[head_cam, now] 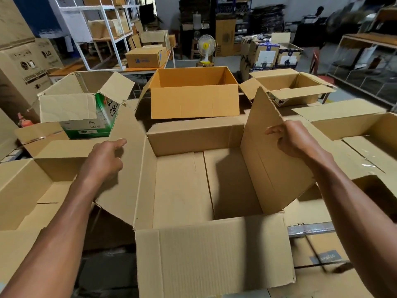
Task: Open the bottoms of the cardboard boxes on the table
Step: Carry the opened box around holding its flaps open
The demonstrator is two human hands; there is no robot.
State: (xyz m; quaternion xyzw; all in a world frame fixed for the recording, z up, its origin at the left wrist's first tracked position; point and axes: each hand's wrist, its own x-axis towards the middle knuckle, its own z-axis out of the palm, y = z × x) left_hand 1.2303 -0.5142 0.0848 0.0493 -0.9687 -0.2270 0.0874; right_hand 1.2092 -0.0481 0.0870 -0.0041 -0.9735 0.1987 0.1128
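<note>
room: warehouse-type storeroom, dim at rear | upper left: white metal shelving (103,29) loaded with cartons | left edge: tall printed appliance carton (25,69) | top centre: white-and-yellow pedestal fan (205,49) on the grey floor (227,61) | upper right: flattened cardboard stacks (268,16), metal-framed rack (365,52)

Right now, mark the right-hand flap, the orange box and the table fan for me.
right-hand flap (266,151), head view, middle of its inner face
orange box (194,102), head view, near front wall
table fan (205,45), head view, yellow hub
</note>
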